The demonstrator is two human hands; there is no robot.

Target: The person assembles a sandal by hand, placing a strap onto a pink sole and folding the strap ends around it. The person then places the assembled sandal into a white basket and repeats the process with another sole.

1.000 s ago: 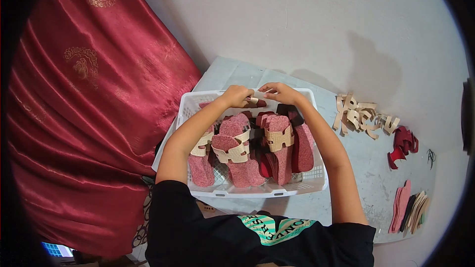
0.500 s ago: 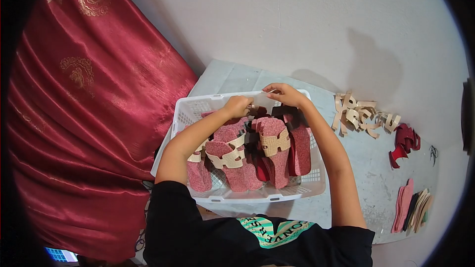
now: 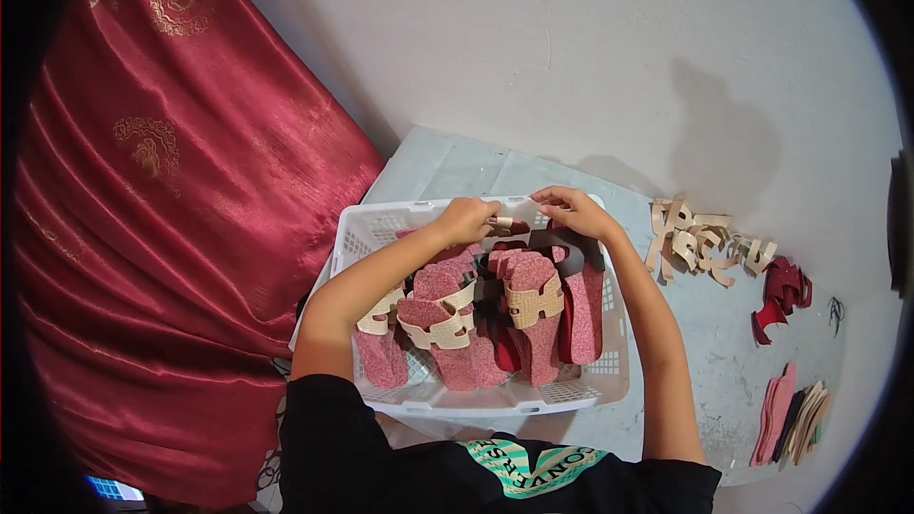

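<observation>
Since a second ago the hands have drawn apart. The left hand (image 3: 466, 219) pinches a small beige cut-out strap (image 3: 504, 222). The right hand (image 3: 576, 212) curls beside it, grip unclear. Just beneath lie glittery pink sandals (image 3: 447, 324) in a white plastic lattice basket (image 3: 495, 400).

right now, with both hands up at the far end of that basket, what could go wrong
1. The sandals are heaped loosely in the white basket; the forearms reach over them, so a nudge could tip some out.
2. The basket seems to sit at the table edge; leaning on it might slide it off.
3. The small beige piece pinched by the left hand, beside the right hand, could drop among the sandals.
</observation>
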